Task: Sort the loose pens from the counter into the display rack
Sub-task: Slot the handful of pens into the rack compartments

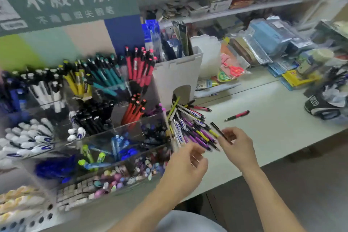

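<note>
Display rack blurred, left edge cropped

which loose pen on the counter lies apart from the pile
The red pen, lying alone on the counter to the right of the pile, touching no other pen.

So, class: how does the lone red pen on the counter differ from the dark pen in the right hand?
The red pen lies flat on the counter, untouched; the dark pen is pinched by the right hand. One is red-bodied, the other black. Both are slim and lie outside the rack.
</note>
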`<state>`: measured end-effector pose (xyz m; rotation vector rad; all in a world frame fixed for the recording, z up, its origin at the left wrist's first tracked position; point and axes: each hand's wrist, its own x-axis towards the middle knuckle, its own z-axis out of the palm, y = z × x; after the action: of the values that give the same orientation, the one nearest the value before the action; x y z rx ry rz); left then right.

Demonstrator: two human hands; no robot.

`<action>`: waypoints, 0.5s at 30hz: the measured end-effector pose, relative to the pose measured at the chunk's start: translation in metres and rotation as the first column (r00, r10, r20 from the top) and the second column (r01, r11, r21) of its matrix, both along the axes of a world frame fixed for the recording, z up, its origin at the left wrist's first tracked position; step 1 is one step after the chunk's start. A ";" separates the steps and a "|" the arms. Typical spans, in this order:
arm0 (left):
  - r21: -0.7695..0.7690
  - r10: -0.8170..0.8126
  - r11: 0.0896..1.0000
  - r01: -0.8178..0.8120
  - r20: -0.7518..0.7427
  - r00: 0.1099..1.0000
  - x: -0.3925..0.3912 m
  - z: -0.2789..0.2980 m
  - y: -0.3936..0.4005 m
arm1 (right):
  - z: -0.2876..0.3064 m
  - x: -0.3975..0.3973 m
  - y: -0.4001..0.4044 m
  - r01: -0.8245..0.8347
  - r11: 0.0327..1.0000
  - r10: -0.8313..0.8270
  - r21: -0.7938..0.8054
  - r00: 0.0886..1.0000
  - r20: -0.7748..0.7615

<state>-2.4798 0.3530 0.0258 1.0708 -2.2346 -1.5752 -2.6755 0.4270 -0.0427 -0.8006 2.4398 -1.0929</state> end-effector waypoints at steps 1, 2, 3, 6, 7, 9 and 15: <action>0.027 -0.004 1.000 0.002 0.055 0.998 -0.011 -0.009 0.006 | -0.016 -0.016 0.007 -0.002 0.995 0.003 0.097 1.000 -0.017; 0.041 0.009 0.999 -0.013 0.103 0.995 -0.022 -0.018 0.010 | -0.029 -0.029 0.013 -0.009 0.981 0.015 0.194 1.000 -0.028; 0.046 0.034 0.998 -0.041 0.144 0.989 -0.033 -0.027 0.012 | -0.040 -0.040 0.018 -0.016 0.959 0.024 0.282 0.999 -0.025; -0.022 0.137 0.990 -0.136 0.262 0.955 -0.064 -0.055 0.015 | -0.064 -0.061 0.023 -0.061 0.917 0.045 0.394 0.998 0.048; -0.064 0.176 0.984 -0.164 0.296 0.939 -0.074 -0.064 0.014 | -0.070 -0.063 0.023 -0.082 0.921 0.055 0.380 0.995 0.080; -0.125 0.266 0.964 -0.236 0.356 0.896 -0.091 -0.081 0.010 | -0.082 -0.063 0.019 -0.124 0.939 0.095 0.322 0.990 0.103; -0.231 0.544 0.839 -0.493 0.386 0.745 -0.123 -0.112 -0.014 | -0.086 -0.065 0.004 -0.238 0.948 0.210 0.211 0.967 0.145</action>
<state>-2.6026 0.3389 -0.0857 1.9636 -1.9520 -1.0222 -2.7407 0.4307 -0.1289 -0.8830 2.2545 -0.7398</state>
